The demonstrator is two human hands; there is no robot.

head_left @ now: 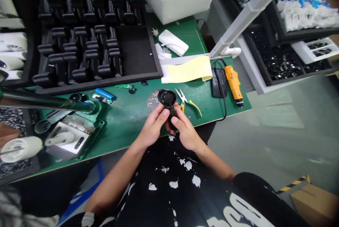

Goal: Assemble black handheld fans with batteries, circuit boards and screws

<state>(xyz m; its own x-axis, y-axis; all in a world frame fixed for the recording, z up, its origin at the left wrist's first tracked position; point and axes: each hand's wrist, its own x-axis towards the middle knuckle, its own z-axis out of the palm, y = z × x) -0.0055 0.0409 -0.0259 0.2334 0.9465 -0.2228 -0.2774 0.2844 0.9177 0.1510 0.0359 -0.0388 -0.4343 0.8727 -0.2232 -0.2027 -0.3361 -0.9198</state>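
Left hand (pixel 150 130) and right hand (pixel 188 134) grip the black device (pixel 168 99) between their fingers (pixel 165 112). Pliers (pixel 187 102) lie right of it.

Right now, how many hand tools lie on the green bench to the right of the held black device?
2: the pliers, close beside the black device, and the orange electric screwdriver near the bench's right end. Others may be hidden.
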